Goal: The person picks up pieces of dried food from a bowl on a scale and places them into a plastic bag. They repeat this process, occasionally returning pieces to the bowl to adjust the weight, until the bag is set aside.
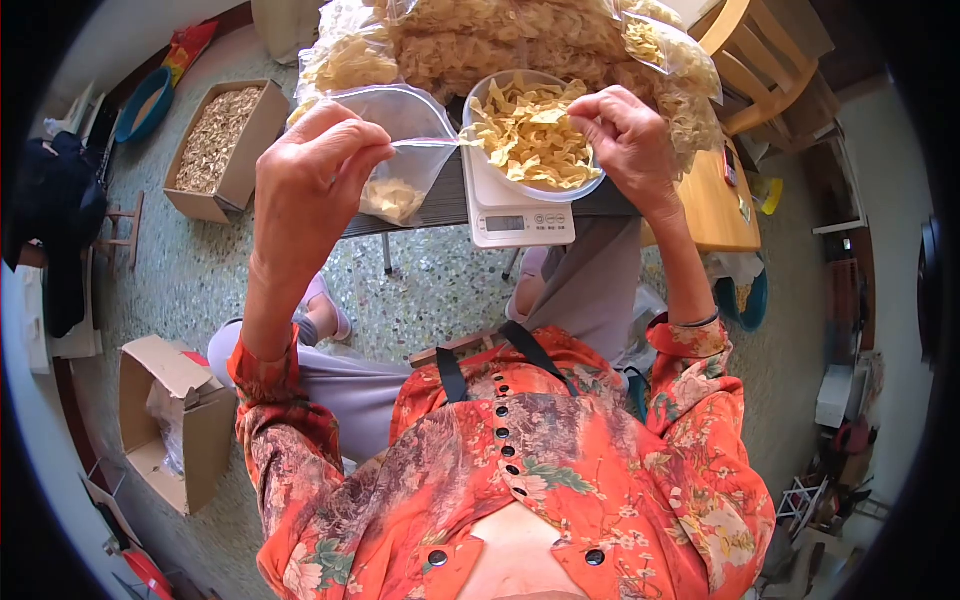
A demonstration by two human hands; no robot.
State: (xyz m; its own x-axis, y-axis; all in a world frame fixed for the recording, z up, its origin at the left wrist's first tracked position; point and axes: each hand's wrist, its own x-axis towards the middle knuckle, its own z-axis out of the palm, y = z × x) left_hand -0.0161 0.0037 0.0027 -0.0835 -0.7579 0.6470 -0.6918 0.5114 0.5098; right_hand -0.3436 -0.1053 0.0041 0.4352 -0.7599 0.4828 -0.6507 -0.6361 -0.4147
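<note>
"What does your left hand (325,160) have?"

"I'm pinching the upper edge of a clear zip bag (425,120), thumb and forefinger closed on it. The bag is at eleven o'clock from the middle of my view, its zip strip drawn out toward the bowl (592,190). Pale pieces (393,199) lie in its bottom."

"And the right hand (628,140)?"

"That one is between one and two o'clock, at the bowl's right side. I have thumb and forefinger bent in close together by the yellow flakes (535,135). I can't tell whether they are shut on one."

"Where exactly is the bowl?"

"Between twelve and one, full of those flakes and resting on a white scale (520,228). The display faces me, but its digits are too small to read. The scale stands on a dark table (440,205)."

"What else is around?"

"At twelve, beyond the bowl, there's a heap of bulging bags (480,45) of flakes. A cardboard box (240,165) of dried pieces sits at ten on the speckled floor (400,300), and an open carton (200,450) with clear plastic inside is at eight. A wooden table (715,215) is at two."
</note>
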